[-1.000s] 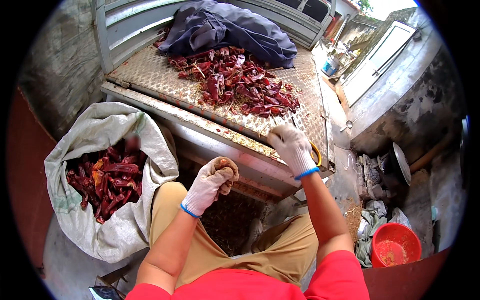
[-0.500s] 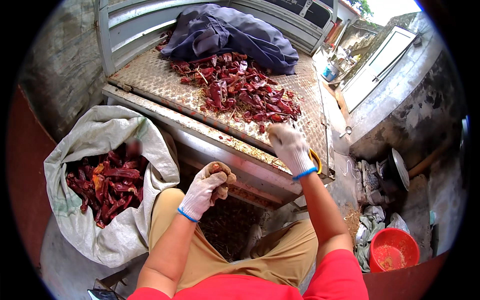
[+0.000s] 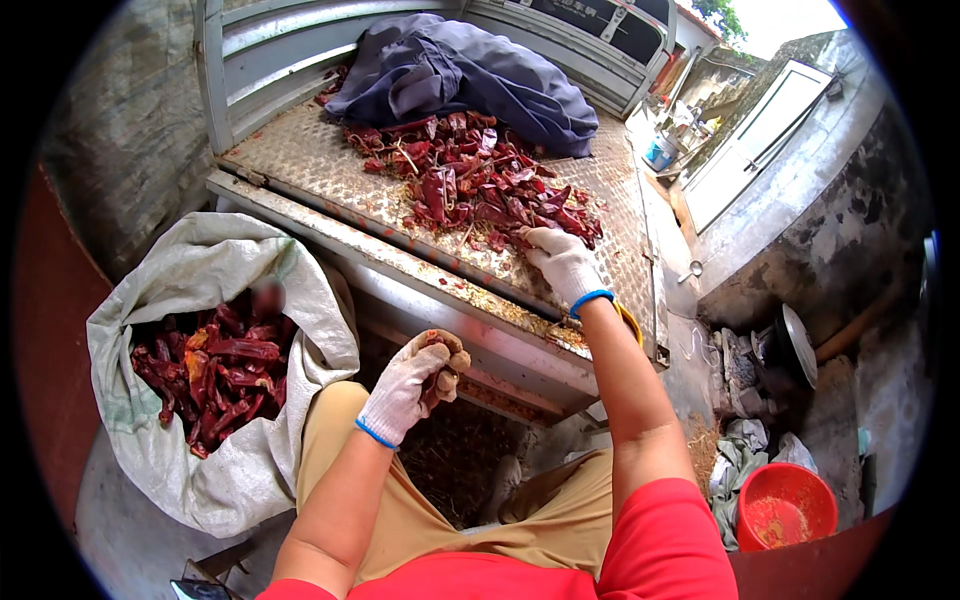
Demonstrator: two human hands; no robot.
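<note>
My left hand (image 3: pixel 410 385), in a white knit glove with soiled fingertips and a blue cuff, is closed in front of the truck bed's edge. Dark red shows between its fingers, a dried chili pepper mostly hidden by the glove. Gloved the same way, my right hand (image 3: pixel 565 262) is at the near right edge of a heap of dried red chili peppers (image 3: pixel 470 170). Its fingertips are closed on a chili there, partly hidden. At my left stands an open white woven sack (image 3: pixel 215 480) holding many dried chilies (image 3: pixel 225 370).
The chili heap lies on a metal truck bed (image 3: pixel 290 150) with side rails, partly under a dark blue-grey cloth (image 3: pixel 470 70). A yellow ring (image 3: pixel 630 322) hangs by the bed's right corner. A red basin (image 3: pixel 787 505) and crumpled bags (image 3: pixel 740 460) sit at lower right.
My right hand has moved slightly left and forward, its fingers coming onto the edge of the chili heap. My left hand has turned slightly and stays closed in nearly the same place.
</note>
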